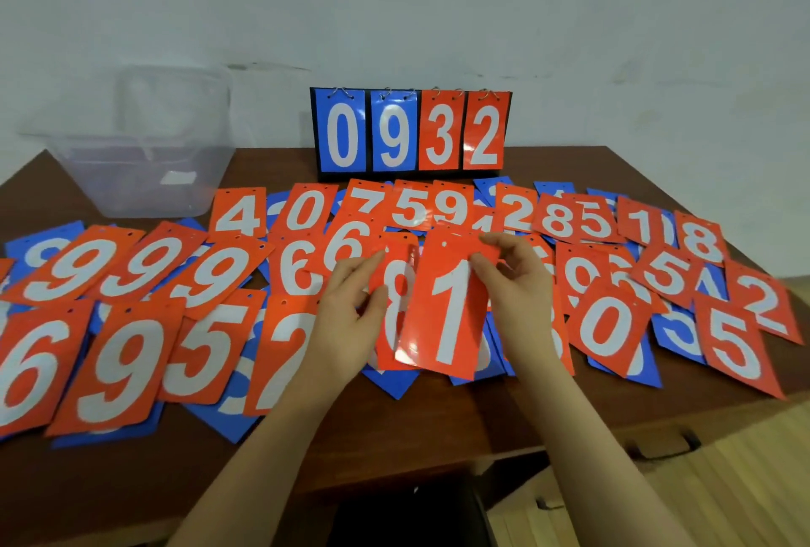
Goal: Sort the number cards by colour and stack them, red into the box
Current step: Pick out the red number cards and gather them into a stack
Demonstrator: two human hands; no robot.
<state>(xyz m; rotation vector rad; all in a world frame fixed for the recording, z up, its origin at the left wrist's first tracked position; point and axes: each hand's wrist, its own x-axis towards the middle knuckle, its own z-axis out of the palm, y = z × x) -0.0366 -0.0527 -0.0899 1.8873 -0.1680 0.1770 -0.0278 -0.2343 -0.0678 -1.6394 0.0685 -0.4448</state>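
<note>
Red and blue number cards lie scattered over the brown table [420, 428], many overlapping. In the middle, my right hand [517, 279] pinches the top right corner of a red card 1 [451, 314], held tilted above the pile. My left hand [350, 305] grips the left edge of a red card 8 [394, 283], which sits partly behind the 1. Blue cards [394, 384] show beneath both. The clear plastic box [144, 143] stands at the back left of the table; I see no cards in it.
A flip scoreboard [412, 132] reading 0 9 3 2 stands at the back centre against the wall. Red cards with 9s, 6 and 5 cover the left side; 0, 5, 2 and 8 cover the right. The table's front edge has a drawer handle [666, 443].
</note>
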